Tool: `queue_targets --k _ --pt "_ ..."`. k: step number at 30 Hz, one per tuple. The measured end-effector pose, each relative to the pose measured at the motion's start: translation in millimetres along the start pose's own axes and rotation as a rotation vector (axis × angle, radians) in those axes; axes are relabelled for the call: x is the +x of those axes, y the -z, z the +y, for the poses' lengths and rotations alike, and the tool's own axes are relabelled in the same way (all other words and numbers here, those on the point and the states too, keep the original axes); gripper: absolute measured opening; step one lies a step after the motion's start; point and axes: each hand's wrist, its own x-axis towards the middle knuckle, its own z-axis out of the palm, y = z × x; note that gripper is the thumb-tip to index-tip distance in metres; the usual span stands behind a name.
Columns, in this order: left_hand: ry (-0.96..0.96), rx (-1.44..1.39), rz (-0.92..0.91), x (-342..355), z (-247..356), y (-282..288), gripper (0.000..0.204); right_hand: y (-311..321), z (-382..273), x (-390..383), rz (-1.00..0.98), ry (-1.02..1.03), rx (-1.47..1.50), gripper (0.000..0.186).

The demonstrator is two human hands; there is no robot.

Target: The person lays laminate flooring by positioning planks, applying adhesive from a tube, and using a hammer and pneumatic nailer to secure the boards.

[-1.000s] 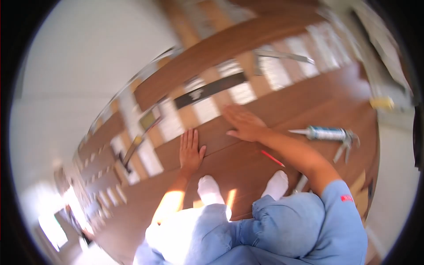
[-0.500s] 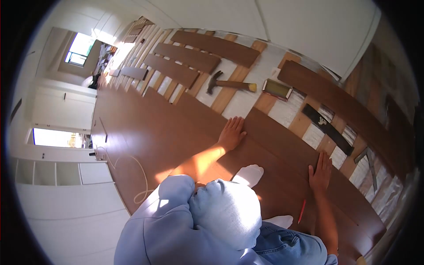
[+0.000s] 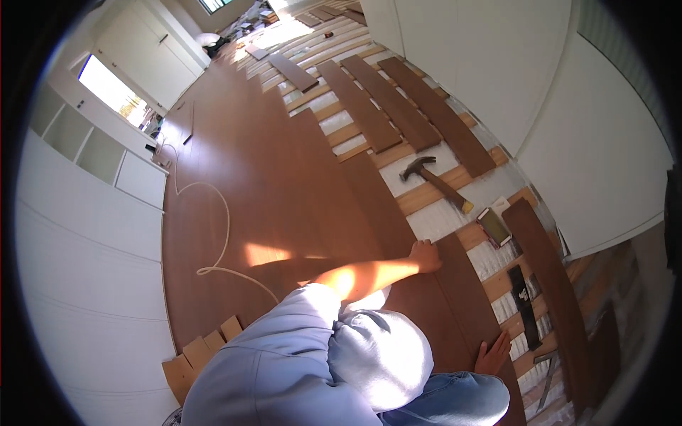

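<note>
A long brown floorboard (image 3: 465, 290) lies along the open edge of the laid floor. My left hand (image 3: 426, 256) is closed at the board's far end, its fingers curled down over the edge; their tips are hidden. My right hand (image 3: 493, 353) rests flat with fingers stretched near the same board's outer long edge, closer to me. Beyond my left hand, a claw hammer (image 3: 439, 184) with a wooden handle lies across the battens. A small green-topped block (image 3: 494, 227) and a black flat bar (image 3: 524, 307) lie to the right of the board.
Loose brown boards (image 3: 394, 99) lie over wooden battens (image 3: 433, 189) and pale sheeting. Another long board (image 3: 547, 277) lies at right, near a metal square (image 3: 545, 383). White cabinets (image 3: 106, 263) line the left, where a pale hose (image 3: 227, 227) curves over the laid floor (image 3: 284, 192).
My view has turned, so the room appears rotated. My left hand, earlier flat with spread fingers, is now curled at the board's end. The right hand stays flat by the outer edge.
</note>
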Motion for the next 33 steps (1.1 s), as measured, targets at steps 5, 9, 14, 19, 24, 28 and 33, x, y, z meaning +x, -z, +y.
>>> queue_targets --k 5,9,14,19,24,28,33 --pt "0.151 -0.165 0.038 6.1 20.5 2.7 0.057 26.7 2.6 -8.0 -0.337 0.056 -0.126 0.103" --pt "0.129 -0.291 0.141 22.1 32.5 22.4 0.051 55.6 6.9 5.0 -0.487 -0.078 -0.186 0.131" --pt "0.044 -0.359 0.099 24.7 26.5 56.9 0.045 99.6 -16.1 37.4 -0.498 -0.077 -0.131 0.138" --pt "-0.261 -0.624 0.106 -5.3 -18.9 128.5 0.055 131.3 -73.8 78.3 -0.472 0.024 -0.204 0.135" --pt "-0.152 -1.132 0.130 -86.9 -73.4 251.7 0.060 175.9 -132.4 127.4 -0.284 0.197 -0.225 0.132" --pt "-0.738 -0.346 0.187 -189.6 -23.2 309.7 0.054 249.2 -177.7 190.0 -0.073 0.351 -0.229 0.078" --pt "-0.379 -0.073 0.018 -204.6 13.7 370.9 0.040 352.5 -247.5 258.5 -0.415 0.121 -0.101 0.133"
